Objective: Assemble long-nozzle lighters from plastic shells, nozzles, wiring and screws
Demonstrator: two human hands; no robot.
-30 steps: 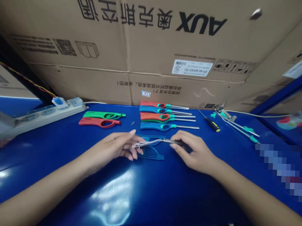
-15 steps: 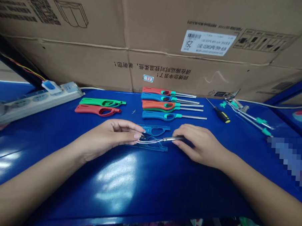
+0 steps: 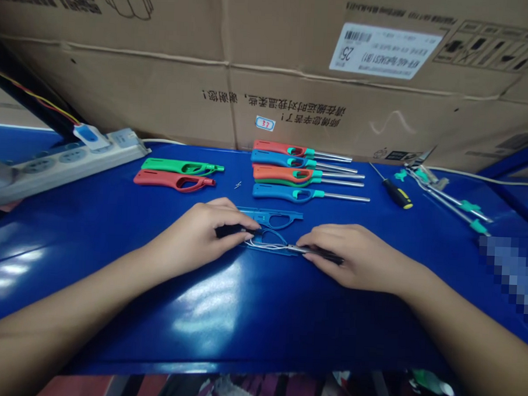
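My left hand is closed in a pinch on a small dark part with thin white wires running from it. My right hand pinches a thin metal tube at the other end of those wires. Both hands hold this wired insert low over a blue lighter shell half lying on the blue table. A second blue shell piece lies under the wires, partly hidden.
Several finished long-nosed lighters lie in a row behind the hands. A green shell and a red shell lie at the left, beside a power strip. A screwdriver and spare tubes sit right. Cardboard boxes wall the back.
Both hands have brought the wired insert down and nearer, from above the blue shell to low over it. My view has tilted down and closer to the table.
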